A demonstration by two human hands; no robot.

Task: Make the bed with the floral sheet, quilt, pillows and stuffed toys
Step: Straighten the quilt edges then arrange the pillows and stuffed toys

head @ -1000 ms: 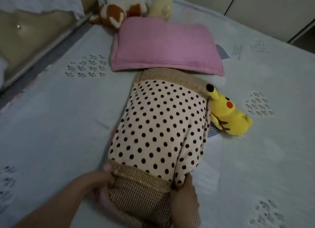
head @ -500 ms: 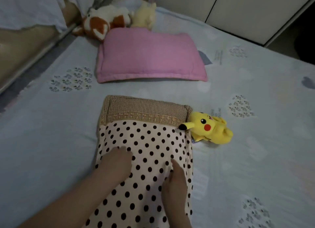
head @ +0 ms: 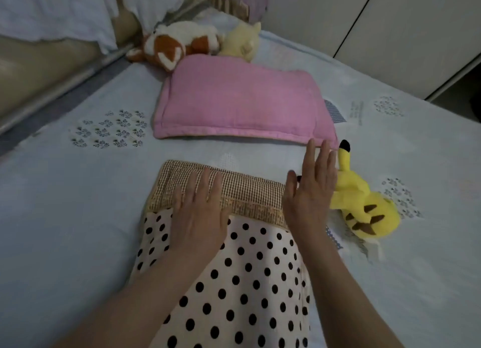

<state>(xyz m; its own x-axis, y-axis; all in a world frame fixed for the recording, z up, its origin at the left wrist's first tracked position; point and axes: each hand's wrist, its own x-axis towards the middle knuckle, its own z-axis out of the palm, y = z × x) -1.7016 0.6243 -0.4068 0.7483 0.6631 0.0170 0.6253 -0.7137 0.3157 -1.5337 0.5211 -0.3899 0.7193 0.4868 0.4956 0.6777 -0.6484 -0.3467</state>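
- On the floral sheet (head: pixel 78 217), the polka-dot pillow (head: pixel 247 282) lies below the pink pillow (head: pixel 234 103).
- Left hand (head: pixel 200 215) flat on it — fingers spread, gripping nothing.
- Right hand (head: pixel 309 191) open, raised beside the yellow toy (head: pixel 364 207).

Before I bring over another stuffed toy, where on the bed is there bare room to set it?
Widest bare sheet lies left of the polka-dot quilt, below the flower print. A narrow strip runs between the pink pillow and the quilt's checked edge. Right of the quilt is crowded: the right hand and yellow toy. The head corner holds two plush toys.
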